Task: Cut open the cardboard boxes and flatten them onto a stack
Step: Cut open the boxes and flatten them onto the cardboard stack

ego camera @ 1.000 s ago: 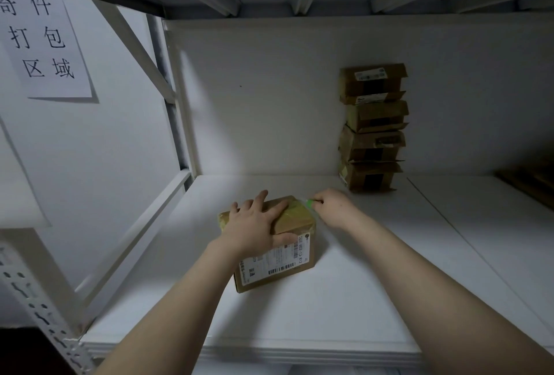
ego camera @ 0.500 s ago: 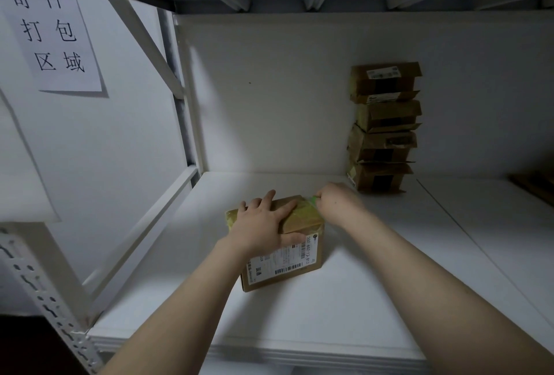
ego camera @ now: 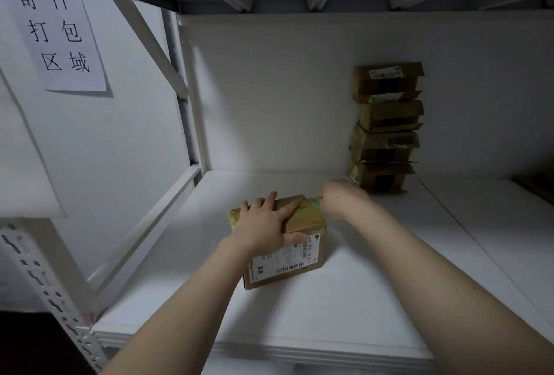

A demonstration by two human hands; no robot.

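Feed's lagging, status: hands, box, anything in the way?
Left hand pressing flat on taped box. Right hand grips green cutter at far edge. Box stack behind, apart.

Open shelf (ego camera: 314, 320) lies right of the right hand (ego camera: 341, 197) and nearer than both hands. A stack of boxes (ego camera: 386, 126) stands just beyond that hand; frame bars (ego camera: 144, 224) close the left hand's (ego camera: 263, 224) side.

- One taped brown cardboard box with a white shipping label (ego camera: 304, 220), out front.
- Four brown cardboard boxes with loose flaps (ego camera: 386, 126), piled one on another against the back wall; that corner is dim, so it might be five.
- One small green tool (ego camera: 317, 200), only its tip showing.
- Two bare hands: the left hand (ego camera: 263, 224) and the right hand (ego camera: 341, 194).
- One white paper sign (ego camera: 60, 33), bearing six black characters.
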